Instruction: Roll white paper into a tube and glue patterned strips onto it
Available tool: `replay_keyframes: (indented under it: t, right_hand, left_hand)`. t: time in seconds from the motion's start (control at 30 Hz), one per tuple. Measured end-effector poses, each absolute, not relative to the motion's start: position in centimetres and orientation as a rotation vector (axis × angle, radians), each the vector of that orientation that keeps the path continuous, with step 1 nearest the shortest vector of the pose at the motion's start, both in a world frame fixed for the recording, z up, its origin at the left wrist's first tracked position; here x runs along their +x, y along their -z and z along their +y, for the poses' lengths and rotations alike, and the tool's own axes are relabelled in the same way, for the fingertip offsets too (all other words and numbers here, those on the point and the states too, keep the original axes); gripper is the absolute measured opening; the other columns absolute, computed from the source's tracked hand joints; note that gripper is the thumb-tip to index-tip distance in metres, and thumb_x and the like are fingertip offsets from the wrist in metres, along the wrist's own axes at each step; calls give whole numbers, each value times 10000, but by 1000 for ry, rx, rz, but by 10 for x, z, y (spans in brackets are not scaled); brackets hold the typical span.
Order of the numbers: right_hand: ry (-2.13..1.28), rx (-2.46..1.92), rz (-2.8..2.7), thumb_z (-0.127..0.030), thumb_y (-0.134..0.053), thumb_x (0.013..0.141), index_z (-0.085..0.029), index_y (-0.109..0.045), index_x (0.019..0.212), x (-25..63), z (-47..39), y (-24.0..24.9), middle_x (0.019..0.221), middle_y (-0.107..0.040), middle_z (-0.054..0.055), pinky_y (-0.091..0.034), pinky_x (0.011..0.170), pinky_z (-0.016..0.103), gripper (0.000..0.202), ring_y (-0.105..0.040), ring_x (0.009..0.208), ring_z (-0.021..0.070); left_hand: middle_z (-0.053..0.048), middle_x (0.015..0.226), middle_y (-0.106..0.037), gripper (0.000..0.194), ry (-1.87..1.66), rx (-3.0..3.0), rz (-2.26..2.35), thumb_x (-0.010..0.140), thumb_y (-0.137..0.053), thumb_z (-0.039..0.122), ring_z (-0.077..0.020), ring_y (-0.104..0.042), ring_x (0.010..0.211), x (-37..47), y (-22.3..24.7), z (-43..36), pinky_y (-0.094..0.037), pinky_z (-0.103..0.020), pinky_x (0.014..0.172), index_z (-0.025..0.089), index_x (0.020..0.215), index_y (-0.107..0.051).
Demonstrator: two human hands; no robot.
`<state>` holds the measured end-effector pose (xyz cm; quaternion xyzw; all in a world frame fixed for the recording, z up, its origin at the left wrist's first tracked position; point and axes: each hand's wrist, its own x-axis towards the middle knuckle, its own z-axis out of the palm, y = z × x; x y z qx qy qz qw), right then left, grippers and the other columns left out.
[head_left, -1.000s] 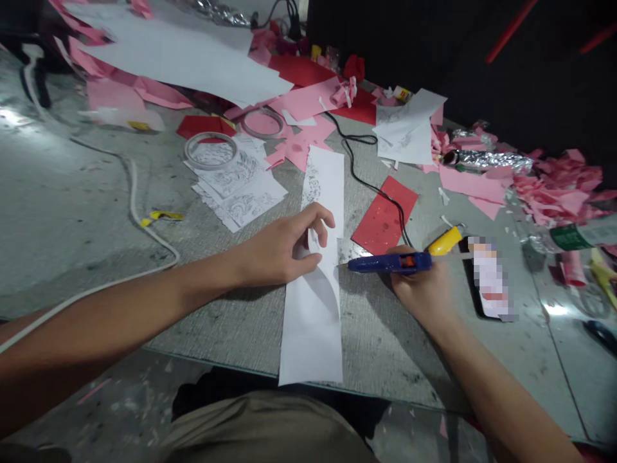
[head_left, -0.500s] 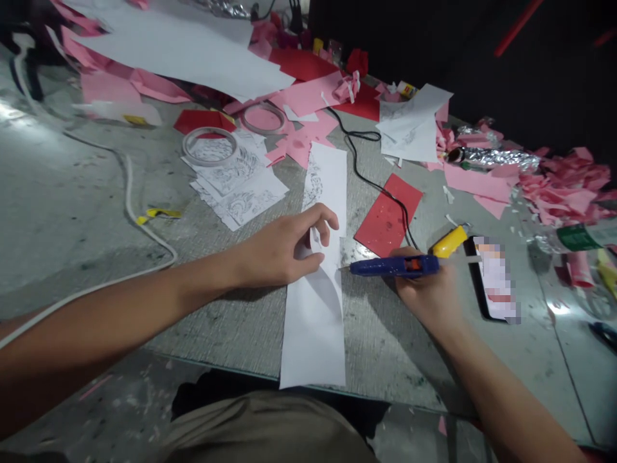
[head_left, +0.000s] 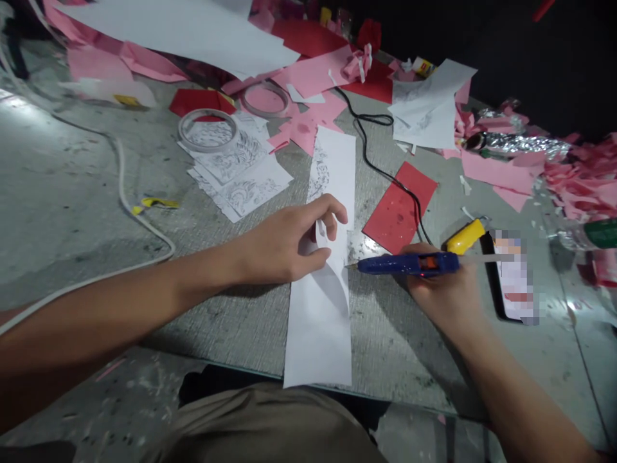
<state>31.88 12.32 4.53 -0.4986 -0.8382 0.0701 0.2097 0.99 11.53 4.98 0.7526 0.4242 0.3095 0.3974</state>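
A long white paper strip (head_left: 318,334) lies lengthwise on the table, with a dark printed pattern on its far part. My left hand (head_left: 308,241) rests on the middle of the strip, its fingers curled round a small raised bit of white paper. From the right, my right hand (head_left: 446,289) grips a blue glue gun (head_left: 405,263). The gun's metal tip points left, at the strip's right edge; whether it touches the paper cannot be made out. A white glue stick (head_left: 486,258) sticks out of the gun's rear.
Printed sheets (head_left: 241,186) and tape rolls (head_left: 208,130) lie far left. A red card (head_left: 402,206), black cord (head_left: 366,151), yellow object (head_left: 465,236) and phone (head_left: 513,283) are on the right. Pink scraps (head_left: 583,173) and large white paper (head_left: 183,32) line the back. A white cable (head_left: 120,167) runs left.
The view has shifted slightly, so most things appear farther right. Both hands keep nearly the same pose over the strip, and the gun is still at its right edge.
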Motion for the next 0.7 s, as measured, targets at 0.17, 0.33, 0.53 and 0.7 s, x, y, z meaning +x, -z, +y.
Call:
replay_keyframes:
  t: [0.17,0.33,0.53,0.7]
  right_hand:
    - [-192,-1396,-2330,-141,-582,778,-224,-710,833,319,123,-46,719,-764,41,-505,582,320,162,-741,620,239]
    - [-184,-1398,-2338,-139,-601,774,-223,-710,837,318,121,-47,699,-753,27,-474,569,314,152,-725,606,233]
    - [-167,-1375,-2357,-158,-642,793,-223,-679,781,319,120,-50,677,-731,19,-411,538,303,75,-669,555,200]
    - [-132,-1386,-2384,-191,-690,796,-229,-672,780,320,120,-51,641,-693,1,-393,544,301,45,-636,541,186]
  left_hand:
    - [25,1040,-656,380,-786,1915,1076,839,-635,140,-106,-566,704,10,-49,116,-455,-269,689,225,1201,-557]
    - [18,1046,-668,369,-786,1903,1084,841,-632,153,-113,-575,708,11,-49,115,-455,-271,685,232,1194,-561]
    - [16,1058,-666,375,-776,1909,1080,843,-636,163,-111,-562,699,10,-49,115,-460,-269,672,231,1205,-565]
    - [17,1054,-671,379,-781,1915,1076,843,-643,165,-112,-566,692,10,-48,116,-458,-277,665,229,1206,-558]
